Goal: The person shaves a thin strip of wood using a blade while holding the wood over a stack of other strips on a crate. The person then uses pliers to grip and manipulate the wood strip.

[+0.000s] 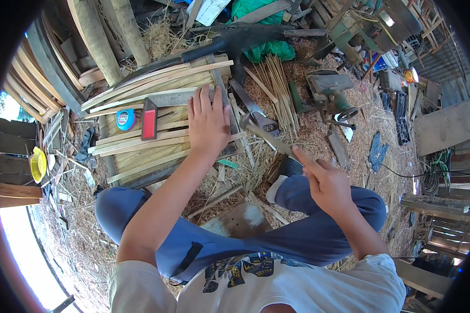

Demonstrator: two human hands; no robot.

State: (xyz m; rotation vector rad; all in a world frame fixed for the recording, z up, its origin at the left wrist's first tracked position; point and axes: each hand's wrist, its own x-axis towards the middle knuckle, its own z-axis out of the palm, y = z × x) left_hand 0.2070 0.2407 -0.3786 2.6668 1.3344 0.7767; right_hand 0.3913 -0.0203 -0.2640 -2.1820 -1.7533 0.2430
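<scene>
My left hand (210,122) lies flat, fingers stretched forward, on the right end of a low wooden panel (125,166). Under and beside its palm run thin wooden strips (141,142), laid roughly side by side across the panel. A try square (149,121) with a red-faced stock rests on the panel, the end of its metal blade reaching the fingertips. Left of it sits a blue tape measure (124,120). My right hand (329,183) is wrapped round the handle of a hammer (269,136), whose head points to the panel's right edge, near my left hand.
A handsaw (260,116) and a bundle of thin sticks (279,86) lie beyond the hammer. Farther right stands a green metal machine with a handwheel (345,113). Wood shavings and offcuts cover the ground. A yellow basin (38,164) is at far left.
</scene>
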